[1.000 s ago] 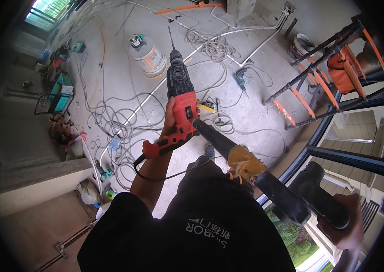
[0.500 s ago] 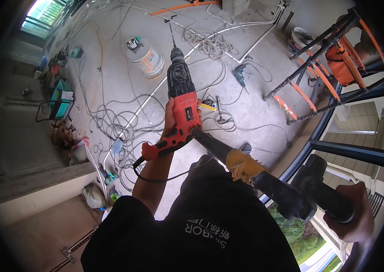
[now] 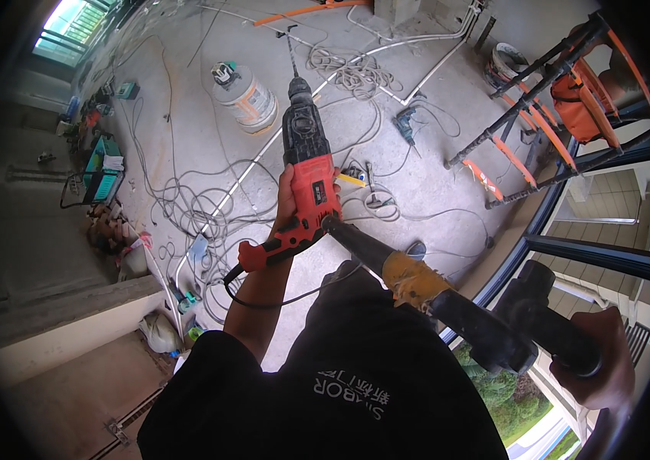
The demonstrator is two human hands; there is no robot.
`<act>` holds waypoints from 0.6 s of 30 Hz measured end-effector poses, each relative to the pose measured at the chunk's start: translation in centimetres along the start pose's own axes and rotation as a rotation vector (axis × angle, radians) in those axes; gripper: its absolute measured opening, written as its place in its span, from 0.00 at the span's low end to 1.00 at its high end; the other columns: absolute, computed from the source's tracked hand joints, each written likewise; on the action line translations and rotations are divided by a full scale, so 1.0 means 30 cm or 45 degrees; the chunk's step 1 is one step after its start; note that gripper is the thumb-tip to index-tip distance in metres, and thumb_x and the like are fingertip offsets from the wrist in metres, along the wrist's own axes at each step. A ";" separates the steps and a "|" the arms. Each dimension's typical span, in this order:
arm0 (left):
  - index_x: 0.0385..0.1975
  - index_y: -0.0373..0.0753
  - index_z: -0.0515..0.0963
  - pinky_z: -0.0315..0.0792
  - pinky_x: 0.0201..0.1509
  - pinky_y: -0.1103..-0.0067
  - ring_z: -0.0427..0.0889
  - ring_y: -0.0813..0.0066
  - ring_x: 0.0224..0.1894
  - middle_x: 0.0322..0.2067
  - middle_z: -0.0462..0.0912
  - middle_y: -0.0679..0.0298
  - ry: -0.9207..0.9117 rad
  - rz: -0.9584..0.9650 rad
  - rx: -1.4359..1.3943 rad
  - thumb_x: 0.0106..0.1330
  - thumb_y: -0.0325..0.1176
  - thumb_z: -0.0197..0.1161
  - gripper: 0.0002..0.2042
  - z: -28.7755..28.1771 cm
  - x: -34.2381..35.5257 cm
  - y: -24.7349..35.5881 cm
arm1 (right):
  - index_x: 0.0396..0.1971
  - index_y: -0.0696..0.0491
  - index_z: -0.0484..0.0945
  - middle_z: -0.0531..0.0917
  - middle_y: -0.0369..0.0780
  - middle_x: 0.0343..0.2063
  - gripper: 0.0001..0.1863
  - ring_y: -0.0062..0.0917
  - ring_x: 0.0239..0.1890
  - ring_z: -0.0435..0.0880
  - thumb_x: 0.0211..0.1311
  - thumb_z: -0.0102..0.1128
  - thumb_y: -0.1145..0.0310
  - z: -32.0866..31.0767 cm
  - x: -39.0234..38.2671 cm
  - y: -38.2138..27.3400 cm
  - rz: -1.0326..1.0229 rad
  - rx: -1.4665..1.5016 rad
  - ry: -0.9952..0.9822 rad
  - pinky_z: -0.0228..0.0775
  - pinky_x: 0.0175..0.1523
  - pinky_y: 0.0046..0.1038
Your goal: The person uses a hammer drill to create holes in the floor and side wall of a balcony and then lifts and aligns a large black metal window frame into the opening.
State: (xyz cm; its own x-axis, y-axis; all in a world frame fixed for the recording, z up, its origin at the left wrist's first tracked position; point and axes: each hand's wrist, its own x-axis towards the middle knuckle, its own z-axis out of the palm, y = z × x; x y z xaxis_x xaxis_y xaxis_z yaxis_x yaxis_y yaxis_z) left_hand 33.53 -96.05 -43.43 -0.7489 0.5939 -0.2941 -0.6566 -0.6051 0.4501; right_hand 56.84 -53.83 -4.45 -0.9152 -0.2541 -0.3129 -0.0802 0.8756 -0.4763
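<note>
Above the concrete floor [image 3: 447,180], our left hand [image 3: 286,193] wraps its fingers around the red rotary hammer [image 3: 314,184], likely for balance. Our right hand [image 3: 595,366] is by the tape-wrapped black shaft [image 3: 362,246]; we cannot tell its grip.

We see a red-and-black drill [image 3: 311,180], a black pole [image 3: 363,247] with a mustard-yellow patch [image 3: 413,280], a black shirt [image 3: 263,418] with white lettering [image 3: 353,389], a teal basket [image 3: 96,162], a white bucket [image 3: 246,100] (marked in orange) and a bright orange bag [image 3: 582,107]
</note>
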 end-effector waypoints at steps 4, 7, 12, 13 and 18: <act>0.67 0.34 0.68 0.84 0.48 0.61 0.85 0.62 0.48 0.57 0.80 0.54 0.035 0.000 0.052 0.71 0.72 0.45 0.43 -0.001 0.003 0.003 | 0.52 0.54 0.72 0.75 0.42 0.39 0.36 0.29 0.36 0.80 0.36 0.77 0.80 0.001 -0.017 0.018 0.086 0.063 0.056 0.74 0.42 0.34; 0.67 0.34 0.68 0.84 0.48 0.61 0.85 0.62 0.48 0.56 0.81 0.53 0.023 -0.010 0.068 0.71 0.72 0.45 0.44 0.016 -0.006 -0.001 | 0.53 0.54 0.72 0.76 0.42 0.40 0.38 0.30 0.37 0.81 0.35 0.78 0.81 -0.019 -0.019 0.037 0.122 0.107 -0.006 0.75 0.43 0.34; 0.67 0.34 0.68 0.84 0.46 0.61 0.85 0.60 0.48 0.55 0.81 0.53 0.110 0.032 0.047 0.71 0.72 0.45 0.44 0.020 0.003 -0.015 | 0.54 0.54 0.71 0.77 0.42 0.41 0.40 0.31 0.39 0.82 0.34 0.78 0.81 -0.018 -0.019 0.053 0.044 0.106 0.007 0.75 0.43 0.33; 0.67 0.34 0.68 0.84 0.45 0.61 0.85 0.60 0.47 0.55 0.81 0.53 0.129 0.033 0.041 0.70 0.73 0.45 0.44 0.020 0.002 -0.016 | 0.54 0.54 0.71 0.77 0.42 0.41 0.40 0.31 0.39 0.82 0.34 0.78 0.81 -0.019 -0.019 0.054 0.041 0.120 0.006 0.75 0.43 0.33; 0.66 0.35 0.70 0.84 0.45 0.61 0.86 0.60 0.44 0.53 0.82 0.52 0.137 0.008 0.046 0.70 0.74 0.43 0.44 0.012 0.004 -0.012 | 0.55 0.53 0.71 0.77 0.42 0.41 0.40 0.31 0.39 0.82 0.34 0.77 0.81 -0.023 -0.023 0.063 0.018 0.085 0.009 0.76 0.43 0.33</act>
State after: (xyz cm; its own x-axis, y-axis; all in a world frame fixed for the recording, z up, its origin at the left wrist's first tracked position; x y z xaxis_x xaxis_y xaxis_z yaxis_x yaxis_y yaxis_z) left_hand 33.72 -95.57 -43.31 -0.7595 0.5289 -0.3789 -0.6498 -0.5881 0.4816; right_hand 57.05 -51.73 -4.57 -0.9187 -0.2389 -0.3146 -0.0409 0.8496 -0.5258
